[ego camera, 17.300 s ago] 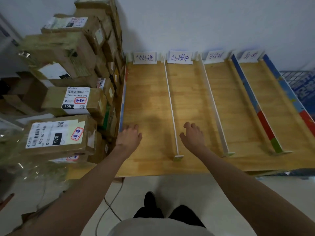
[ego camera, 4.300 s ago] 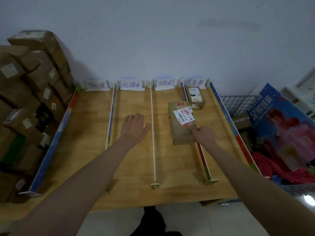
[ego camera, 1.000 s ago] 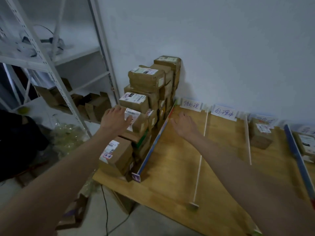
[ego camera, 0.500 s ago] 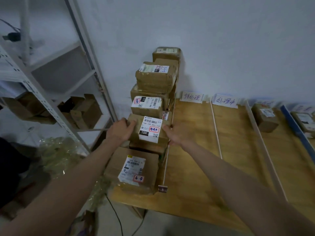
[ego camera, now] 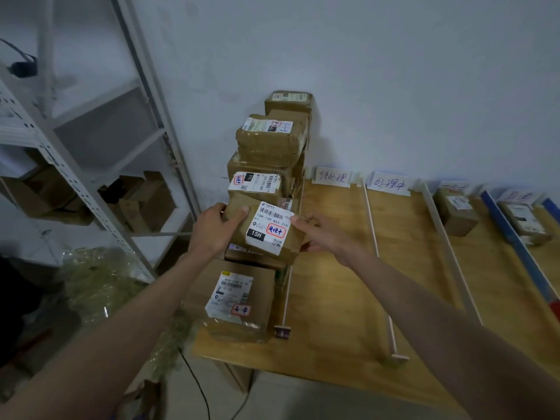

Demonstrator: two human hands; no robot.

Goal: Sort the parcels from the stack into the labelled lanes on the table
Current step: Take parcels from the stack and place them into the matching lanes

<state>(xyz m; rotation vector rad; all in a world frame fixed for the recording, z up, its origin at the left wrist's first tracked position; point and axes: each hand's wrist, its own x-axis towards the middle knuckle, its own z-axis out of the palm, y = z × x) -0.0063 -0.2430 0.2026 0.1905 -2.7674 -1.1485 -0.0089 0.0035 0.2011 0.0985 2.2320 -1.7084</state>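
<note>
Both hands are gripping one parcel [ego camera: 266, 227] in the head view, the only one there is. The left hand [ego camera: 212, 230] is holding its left end with the thumb curled over the top edge, and the right hand [ego camera: 318, 234] is clasping the right end with the fingers going under it. The parcel is sitting in the middle of the stack [ego camera: 266, 183] at the left end of the bench [ego camera: 333, 313], tilted a little toward the person. I cannot tell whether it is already lifting off the boxes below or is touching them yet.

Its white label is carrying a code, "15H", and a red sticker [ego camera: 275, 231] with handwriting. To me the writing is looking like that on the second lane sign [ego camera: 389, 184], but it is small, so this is only my judgement.

The step in hand, I think, is taking a parcel from the stack. The sorting is looking early: two boxes are lying in the far lanes, one brown box [ego camera: 454, 212] in the third and another box [ego camera: 525, 221] in the fourth, while the first two lanes are showing bare wood.

The next move is asking for a lift clear of the neighbours, because the parcel above [ego camera: 256, 184] is pressing near its back edge and could slip. Then it is needing a carry to the right, over the thin divider [ego camera: 377, 256], into the second lane.
</note>
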